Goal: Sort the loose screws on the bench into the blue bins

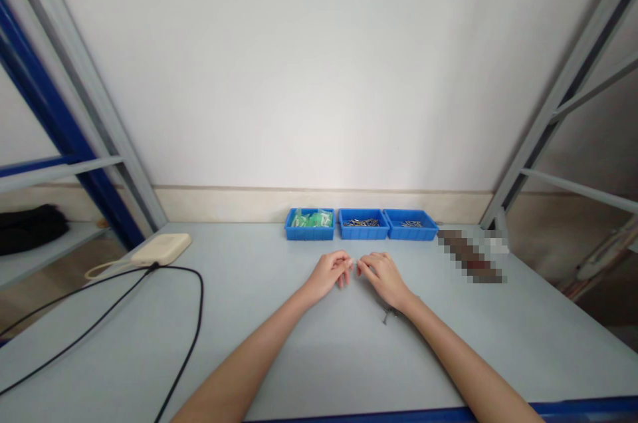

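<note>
Black cable (202, 296) loops from a cream plastic box (160, 249) beside blue steel racking (107, 200).

A: Colours on the bins?
B: The middle blue tray (363, 235) is bright blue, and so are the tray left of it (309, 234) and the tray right of it (411, 234).
A: Contents?
B: Green-and-white packets (312, 218) left of the middle one. Silver-grey metal pieces (361, 223) inside it.
A: Further out?
B: Right of it, a pixelated brown-and-grey patch (471, 257). Left of it, a cream pad (162, 249) and a black cable (201, 303), all on a pale grey-blue surface (279, 370).
</note>
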Motion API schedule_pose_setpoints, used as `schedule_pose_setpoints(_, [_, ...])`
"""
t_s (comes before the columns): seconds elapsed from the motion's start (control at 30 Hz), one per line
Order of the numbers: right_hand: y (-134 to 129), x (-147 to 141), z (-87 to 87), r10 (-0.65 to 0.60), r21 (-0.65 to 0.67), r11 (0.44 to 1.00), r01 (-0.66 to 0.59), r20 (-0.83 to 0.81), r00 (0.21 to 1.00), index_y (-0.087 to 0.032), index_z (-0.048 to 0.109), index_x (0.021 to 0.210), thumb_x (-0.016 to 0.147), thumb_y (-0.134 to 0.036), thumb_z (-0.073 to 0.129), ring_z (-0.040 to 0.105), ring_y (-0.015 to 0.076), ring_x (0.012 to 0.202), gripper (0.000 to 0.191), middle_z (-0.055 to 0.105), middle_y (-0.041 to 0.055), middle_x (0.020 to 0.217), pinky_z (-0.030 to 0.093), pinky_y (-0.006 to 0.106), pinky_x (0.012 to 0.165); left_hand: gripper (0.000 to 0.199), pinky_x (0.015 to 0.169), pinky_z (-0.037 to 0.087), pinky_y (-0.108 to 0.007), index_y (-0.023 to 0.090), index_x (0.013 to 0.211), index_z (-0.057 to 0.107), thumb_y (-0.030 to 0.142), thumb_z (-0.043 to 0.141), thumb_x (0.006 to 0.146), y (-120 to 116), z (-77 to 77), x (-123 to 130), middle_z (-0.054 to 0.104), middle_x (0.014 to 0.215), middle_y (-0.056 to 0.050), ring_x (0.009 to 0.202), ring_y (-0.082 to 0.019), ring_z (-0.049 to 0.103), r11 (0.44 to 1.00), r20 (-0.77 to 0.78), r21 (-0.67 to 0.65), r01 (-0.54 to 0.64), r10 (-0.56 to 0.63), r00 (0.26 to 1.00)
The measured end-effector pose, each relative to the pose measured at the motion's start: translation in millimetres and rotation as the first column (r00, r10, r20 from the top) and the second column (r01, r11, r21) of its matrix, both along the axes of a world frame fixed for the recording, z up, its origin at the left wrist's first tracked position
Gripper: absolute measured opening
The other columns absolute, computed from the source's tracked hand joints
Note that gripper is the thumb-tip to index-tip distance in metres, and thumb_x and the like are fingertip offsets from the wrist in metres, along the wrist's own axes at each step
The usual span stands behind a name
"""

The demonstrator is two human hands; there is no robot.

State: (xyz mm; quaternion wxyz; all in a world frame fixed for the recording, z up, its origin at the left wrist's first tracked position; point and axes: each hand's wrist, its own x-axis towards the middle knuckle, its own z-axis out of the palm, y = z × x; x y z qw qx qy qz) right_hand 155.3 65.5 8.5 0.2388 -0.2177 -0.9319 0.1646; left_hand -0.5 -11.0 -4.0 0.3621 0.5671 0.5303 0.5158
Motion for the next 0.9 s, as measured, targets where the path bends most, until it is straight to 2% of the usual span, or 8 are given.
schedule_pose_setpoints(0.13, [7,2,1.7,0.024,-0.03,0.999,-0.026,-0.069,0.997,-0.02,0.058,0.087,0.09,-0.033,0.041,0.054,0.0178,0.088,0.022,0.065,0.0028,0.09,0.033,0.031,0.08,0.032,0.041,0.037,-0.02,0.014,0.079,0.055,0.046,0.056,0.074,0,1.5,0,0.056,0.051,0.002,0.039,-0.009,0.047,0.998,0.001,0.017,-0.055,0.055,0.998])
schedule_pose_setpoints(0.23, [7,7,5.6,0.116,-0.116,0.986,-0.12,-0.045,0.992,-0.019,0.059,0.079,0.089,-0.031,0.041,0.055,0.0161,0.08,0.024,0.064,0.002,0.082,0.036,0.029,0.077,0.033,0.043,0.037,-0.02,0.014,0.073,0.056,0.047,0.054,0.076,-1,4.3,2,0.054,0.049,0.002,0.04,-0.009,0.047,0.998,-0.035,0.027,-0.062,0.063,0.997])
schedule_pose_setpoints(0.43, [19,23,16.8,0.333,-0.435,0.861,-0.262,0.094,0.938,-0.016,0.056,0.067,0.086,-0.03,0.04,0.053,0.0124,0.059,0.029,0.059,0.0001,0.062,0.04,0.023,0.058,0.045,0.044,0.036,-0.02,0.013,0.061,0.055,0.051,0.041,0.082,0,5.6,-3,0.052,0.046,0.0,0.04,-0.009,0.047,0.989,-0.05,0.029,-0.143,0.144,0.988])
schedule_pose_setpoints(0.53, [54,33,37.4,0.141,-0.301,0.948,-0.1,0.117,0.983,-0.016,0.057,0.071,0.089,-0.036,0.036,0.057,0.0149,0.066,0.034,0.062,0.003,0.069,0.042,0.025,0.063,0.045,0.043,0.035,-0.02,0.014,0.059,0.052,0.051,0.041,0.082,4,1.5,-9,0.051,0.045,0.001,0.039,-0.009,0.046,0.985,-0.042,0.045,-0.166,0.168,0.985])
schedule_pose_setpoints(0.6, [85,42,54.6,-0.117,-0.054,0.99,0.13,0.198,0.973,-0.016,0.059,0.072,0.089,-0.039,0.036,0.058,0.0172,0.069,0.036,0.064,0.0049,0.072,0.041,0.027,0.066,0.045,0.042,0.035,-0.02,0.014,0.059,0.052,0.052,0.04,0.082,7,-2.0,-13,0.051,0.045,0.001,0.039,-0.009,0.046,0.985,-0.033,0.043,-0.165,0.167,0.985])
schedule_pose_setpoints(0.73, [132,67,68.8,-0.548,0.386,0.798,0.462,0.146,0.824,-0.017,0.061,0.095,0.087,-0.037,0.043,0.058,0.025,0.092,0.028,0.064,0.0119,0.097,0.039,0.034,0.077,0.045,0.042,0.035,-0.02,0.014,0.06,0.052,0.052,0.04,0.081,10,-6.9,-20,0.05,0.046,0.001,0.039,-0.009,0.046,0.984,-0.039,0.039,-0.172,0.174,0.984])
schedule_pose_setpoints(0.8, [136,82,60.4,-0.605,0.42,0.75,0.511,0.122,0.787,-0.017,0.059,0.1,0.087,-0.037,0.044,0.056,0.0265,0.096,0.028,0.062,0.0128,0.103,0.039,0.037,0.079,0.045,0.042,0.035,-0.019,0.014,0.06,0.052,0.052,0.04,0.081,11,-8.3,-24,0.051,0.046,0.001,0.04,-0.009,0.047,0.98,-0.042,0.051,-0.193,0.195,0.98])
schedule_pose_setpoints(0.9, [114,99,37.5,-0.437,0.203,0.894,0.399,0.202,0.876,-0.018,0.061,0.092,0.088,-0.04,0.04,0.059,0.0228,0.086,0.03,0.064,0.0088,0.095,0.042,0.034,0.075,0.045,0.041,0.035,-0.02,0.014,0.06,0.052,0.052,0.039,0.081,13,-10.0,-28,0.05,0.046,0.001,0.039,-0.009,0.047,0.975,-0.032,0.054,-0.214,0.216,0.976])
